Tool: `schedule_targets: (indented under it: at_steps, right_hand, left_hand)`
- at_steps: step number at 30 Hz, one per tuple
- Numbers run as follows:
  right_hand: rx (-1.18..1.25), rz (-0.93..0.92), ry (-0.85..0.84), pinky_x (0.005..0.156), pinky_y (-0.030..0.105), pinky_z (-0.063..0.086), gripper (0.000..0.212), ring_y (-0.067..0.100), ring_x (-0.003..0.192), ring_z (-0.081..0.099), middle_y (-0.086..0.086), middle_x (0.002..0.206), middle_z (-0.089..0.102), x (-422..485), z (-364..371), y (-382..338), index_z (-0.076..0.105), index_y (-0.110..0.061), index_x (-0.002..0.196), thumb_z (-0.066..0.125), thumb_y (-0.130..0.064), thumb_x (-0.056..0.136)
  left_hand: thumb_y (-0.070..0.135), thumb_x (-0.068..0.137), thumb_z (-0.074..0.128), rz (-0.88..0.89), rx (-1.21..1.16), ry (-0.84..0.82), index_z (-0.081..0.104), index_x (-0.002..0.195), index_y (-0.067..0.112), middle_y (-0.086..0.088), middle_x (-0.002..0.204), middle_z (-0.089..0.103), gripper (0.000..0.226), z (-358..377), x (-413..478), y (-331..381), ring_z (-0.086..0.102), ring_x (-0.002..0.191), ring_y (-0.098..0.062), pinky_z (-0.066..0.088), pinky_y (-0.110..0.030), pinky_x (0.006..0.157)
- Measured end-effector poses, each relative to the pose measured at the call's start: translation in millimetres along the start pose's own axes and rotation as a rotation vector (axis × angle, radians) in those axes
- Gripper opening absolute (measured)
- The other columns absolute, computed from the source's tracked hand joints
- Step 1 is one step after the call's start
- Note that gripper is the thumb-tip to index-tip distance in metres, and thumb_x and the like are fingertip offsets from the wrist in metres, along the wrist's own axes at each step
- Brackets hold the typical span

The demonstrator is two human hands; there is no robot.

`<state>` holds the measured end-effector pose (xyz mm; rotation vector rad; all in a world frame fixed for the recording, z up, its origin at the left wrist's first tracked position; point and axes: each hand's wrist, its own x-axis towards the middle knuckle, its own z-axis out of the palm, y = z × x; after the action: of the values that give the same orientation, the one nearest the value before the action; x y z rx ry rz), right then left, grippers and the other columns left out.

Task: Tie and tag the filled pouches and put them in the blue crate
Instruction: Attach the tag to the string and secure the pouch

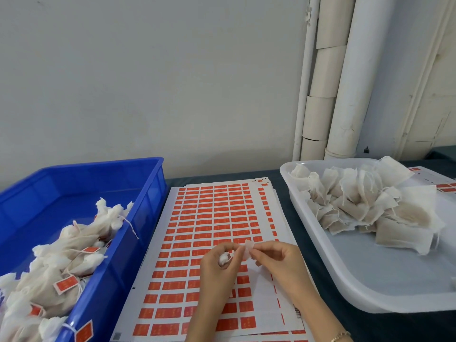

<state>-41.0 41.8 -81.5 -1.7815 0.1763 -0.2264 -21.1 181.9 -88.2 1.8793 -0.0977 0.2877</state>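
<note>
Lower centre: L hand (217, 270) curls round 1 pouch (223, 259), R hand (278, 260) pinches its white top flap. Risk: a weak pinch lets the neck reopen and the filling spills over the sticker sheet (209, 213). The blue crate (155, 188) waits at left.

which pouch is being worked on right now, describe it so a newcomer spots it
Start at the sheet of orange labels lying between the blue crate and the white tray. Above it, the left hand and right hand pinch one small white pouch. Unlike the heaped pouches, it alone is held off the table.
</note>
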Motion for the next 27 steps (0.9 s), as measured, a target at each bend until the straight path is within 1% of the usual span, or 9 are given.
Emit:
schedule_targets:
  at_steps: [2, 6, 9, 13, 15, 18, 20, 23, 27]
  right_hand:
    - [-0.023, -0.018, 0.002, 0.067, 0.009, 0.051, 0.012, 0.0, 0.077, 0.068, -0.015, 0.091, 0.071, -0.1, 1.4, 1.4, 0.071, -0.028, 0.095, 0.072, -0.027, 0.083]
    - [-0.046, -0.034, -0.003, 0.072, 0.012, 0.053, 0.015, 0.0, 0.08, 0.067, -0.017, 0.097, 0.069, 0.8, 4.9, 3.3, 0.069, -0.03, 0.1, 0.068, -0.024, 0.087]
    - [-0.048, -0.043, -0.008, 0.073, 0.013, 0.054, 0.016, 0.001, 0.08, 0.067, -0.017, 0.099, 0.068, 0.4, 5.7, 3.4, 0.067, -0.031, 0.102, 0.066, -0.024, 0.088]
    - [0.025, -0.036, 0.0, 0.074, 0.017, 0.055, 0.011, 0.002, 0.08, 0.068, -0.015, 0.096, 0.07, 1.7, 2.7, 0.0, 0.064, -0.034, 0.1, 0.062, -0.032, 0.089]
    - [0.108, -0.007, -0.027, 0.075, 0.02, 0.056, 0.016, 0.004, 0.082, 0.069, -0.013, 0.095, 0.072, 1.3, 2.2, -2.7, 0.065, -0.031, 0.101, 0.064, -0.037, 0.086]
    - [0.138, 0.003, -0.055, 0.069, 0.013, 0.051, 0.027, 0.002, 0.085, 0.069, -0.02, 0.094, 0.071, -0.6, 3.7, -3.7, 0.066, -0.032, 0.1, 0.071, -0.042, 0.076]
    - [0.104, 0.001, -0.044, 0.069, 0.011, 0.05, 0.021, 0.0, 0.085, 0.068, -0.022, 0.092, 0.07, -0.9, 3.9, -2.7, 0.067, -0.034, 0.098, 0.073, -0.038, 0.078]
    - [0.084, -0.005, -0.023, 0.073, 0.013, 0.051, 0.014, 0.0, 0.083, 0.068, -0.017, 0.092, 0.072, -0.3, 2.2, -1.0, 0.068, -0.032, 0.096, 0.071, -0.03, 0.083]
    - [0.075, -0.011, -0.012, 0.064, 0.007, 0.049, 0.012, 0.0, 0.08, 0.068, -0.013, 0.091, 0.072, -1.0, 1.0, -1.9, 0.068, -0.03, 0.096, 0.07, -0.028, 0.084]
  left_hand:
    - [0.032, 0.083, 0.071, 0.005, -0.01, -0.003, 0.066, 0.075, 0.035, 0.022, 0.075, 0.067, 0.01, 0.2, -0.1, -0.2, 0.06, 0.082, 0.01, 0.046, -0.003, 0.06]
    - [0.033, 0.084, 0.071, 0.002, -0.046, -0.009, 0.07, 0.078, 0.031, 0.018, 0.075, 0.069, 0.006, 0.4, 0.9, -2.5, 0.062, 0.082, 0.006, 0.047, -0.004, 0.061]
    - [0.031, 0.085, 0.07, -0.004, -0.07, -0.016, 0.07, 0.078, 0.032, 0.025, 0.076, 0.068, 0.007, -0.1, 1.3, -2.0, 0.062, 0.083, 0.007, 0.046, -0.003, 0.061]
    - [0.026, 0.086, 0.07, -0.011, -0.113, -0.006, 0.07, 0.078, 0.03, 0.027, 0.077, 0.068, 0.009, -0.1, 2.0, -1.9, 0.062, 0.082, 0.008, 0.045, -0.002, 0.06]
    - [0.025, 0.086, 0.069, -0.012, -0.126, -0.011, 0.071, 0.079, 0.028, 0.023, 0.078, 0.069, 0.008, -0.2, 2.5, -2.8, 0.063, 0.083, 0.005, 0.046, -0.003, 0.062]
    - [0.026, 0.086, 0.069, -0.005, -0.125, -0.016, 0.071, 0.08, 0.028, 0.021, 0.078, 0.07, 0.008, -0.5, 2.6, -4.1, 0.064, 0.083, 0.003, 0.047, -0.005, 0.064]
    - [0.027, 0.086, 0.069, -0.007, -0.12, -0.019, 0.071, 0.079, 0.03, 0.022, 0.079, 0.069, 0.007, -0.7, 2.5, -4.4, 0.063, 0.083, 0.003, 0.048, -0.005, 0.063]
    - [0.028, 0.086, 0.07, -0.014, -0.11, -0.028, 0.07, 0.078, 0.03, 0.022, 0.078, 0.069, 0.007, -0.5, 2.8, -5.0, 0.063, 0.082, 0.002, 0.05, -0.008, 0.063]
    - [0.032, 0.086, 0.068, -0.025, -0.116, -0.055, 0.071, 0.08, 0.028, 0.019, 0.078, 0.069, 0.008, 0.0, 2.2, -4.9, 0.064, 0.082, 0.0, 0.05, -0.009, 0.064]
